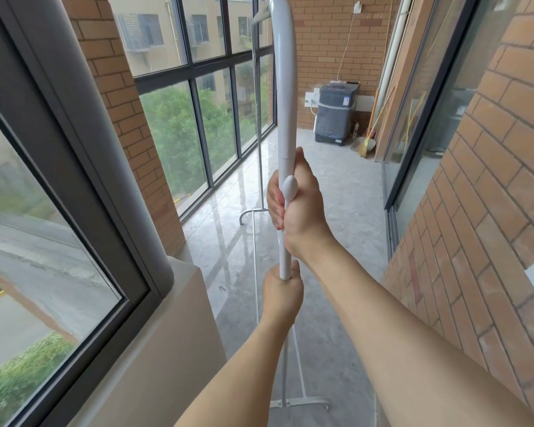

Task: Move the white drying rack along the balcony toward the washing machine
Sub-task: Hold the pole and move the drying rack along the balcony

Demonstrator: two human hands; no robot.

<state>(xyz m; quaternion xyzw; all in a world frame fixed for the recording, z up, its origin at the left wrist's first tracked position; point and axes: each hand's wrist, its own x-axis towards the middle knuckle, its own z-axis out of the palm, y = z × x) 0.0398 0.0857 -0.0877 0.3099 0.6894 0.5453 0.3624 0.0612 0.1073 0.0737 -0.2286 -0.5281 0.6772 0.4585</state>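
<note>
From the head camera, the white drying rack (285,87) stood on the glossy, marble-patterned floor (346,211), its smooth round upright tube in the foreground. The right hand (299,208) was wrapped closed around the tube beside an oval plastic knob (289,188); the left hand (281,291) gripped it lower down. The boxy dark washing machine (335,114), seemingly film-wrapped, sat well beyond the rack against the brick wall (321,41).

Broom (371,131) against brick wall (327,41)

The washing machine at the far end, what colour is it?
Dark grey washing machine, lighter top; head view.
</note>
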